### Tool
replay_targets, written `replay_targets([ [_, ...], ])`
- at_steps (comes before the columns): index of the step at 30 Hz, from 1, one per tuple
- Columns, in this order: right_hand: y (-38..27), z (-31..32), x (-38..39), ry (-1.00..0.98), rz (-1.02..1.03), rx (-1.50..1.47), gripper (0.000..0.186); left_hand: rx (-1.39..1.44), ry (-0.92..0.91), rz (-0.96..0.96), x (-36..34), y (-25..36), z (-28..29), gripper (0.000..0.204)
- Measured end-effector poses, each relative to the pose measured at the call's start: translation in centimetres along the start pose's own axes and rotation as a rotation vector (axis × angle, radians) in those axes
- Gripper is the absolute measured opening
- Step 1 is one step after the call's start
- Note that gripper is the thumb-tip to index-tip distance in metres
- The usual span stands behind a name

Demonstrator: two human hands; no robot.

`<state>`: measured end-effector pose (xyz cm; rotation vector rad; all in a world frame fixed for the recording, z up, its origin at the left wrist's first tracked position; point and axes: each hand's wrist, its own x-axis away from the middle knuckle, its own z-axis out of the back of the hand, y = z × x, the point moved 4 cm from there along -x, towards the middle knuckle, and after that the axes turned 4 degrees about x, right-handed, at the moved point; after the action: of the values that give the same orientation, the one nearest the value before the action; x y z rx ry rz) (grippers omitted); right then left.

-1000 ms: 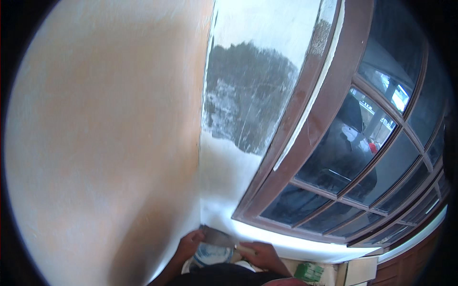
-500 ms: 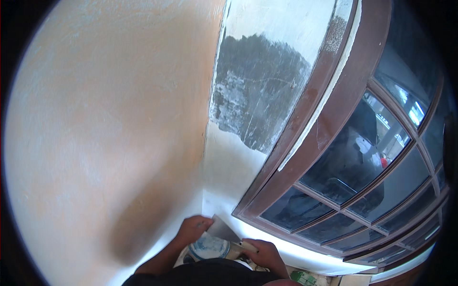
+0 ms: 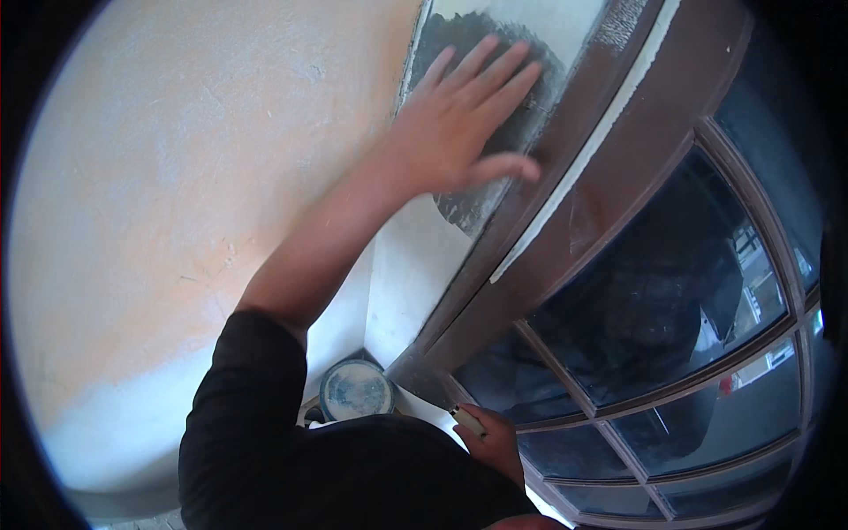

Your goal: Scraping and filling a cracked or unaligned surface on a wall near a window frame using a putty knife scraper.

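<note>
My left hand (image 3: 455, 132) is raised with its fingers spread and palm toward the wall, over a dark grey bare patch (image 3: 521, 124). The hand covers much of this patch; whether the palm touches it I cannot tell. White paint (image 3: 411, 265) surrounds the patch on the narrow strip of wall. Low down near my body, my right hand (image 3: 496, 442) is closed around the pale handle of a wide putty knife (image 3: 422, 380). Its broad metal blade points up and left, beside the brown frame's lower corner.
A brown wooden frame with glass panes (image 3: 654, 291) fills the right side. One cream strip (image 3: 587, 172) runs along it. On the left stands a peach-coloured wall (image 3: 212, 132) meeting the narrow strip in a corner. A round bucket with a whitish, blue-smeared top (image 3: 356, 389) sits in that corner.
My left hand has left the putty knife's blade and risen to the grey patch, its fingers now spread. My right hand still holds the knife low down. The view has shifted slightly.
</note>
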<state>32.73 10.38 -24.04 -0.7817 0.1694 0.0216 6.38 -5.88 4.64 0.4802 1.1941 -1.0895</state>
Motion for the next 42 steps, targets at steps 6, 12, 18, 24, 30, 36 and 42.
replay_targets([
  [6, 3.3, 3.3, 2.2, -0.068, -0.048, -0.061, 0.045, 0.183, 0.229, 0.587, -0.6, -3.8, -3.0, 0.084],
  [12, 6.0, 5.0, 3.6, -0.006, -0.109, -0.122, 0.045, 0.260, 0.142, 0.706, 16.1, 2.8, -5.9, 0.024],
  [18, 5.9, 5.7, 3.4, -0.009, -0.120, -0.100, 0.043, -0.313, -0.029, 0.523, 22.9, 5.6, -2.7, 0.020],
  [24, 3.7, 4.6, 1.2, -0.049, -0.097, -0.076, 0.041, 0.823, 0.149, 1.301, 27.3, 4.6, -2.7, 0.060],
  [30, 1.3, 2.8, -2.5, 0.118, 0.016, -0.034, 0.039, 2.004, 0.512, 1.413, 25.1, 4.0, -1.7, 0.103],
  [36, -3.8, 1.7, -6.8, 0.194, 0.211, 0.045, 0.038, 1.959, -0.146, 1.324, 26.3, 5.4, -0.2, 0.114],
  [42, -4.0, 0.8, -8.4, 0.450, 0.104, 0.174, 0.037, 1.684, -0.218, 1.297, 28.4, 3.1, 1.8, 0.105],
])
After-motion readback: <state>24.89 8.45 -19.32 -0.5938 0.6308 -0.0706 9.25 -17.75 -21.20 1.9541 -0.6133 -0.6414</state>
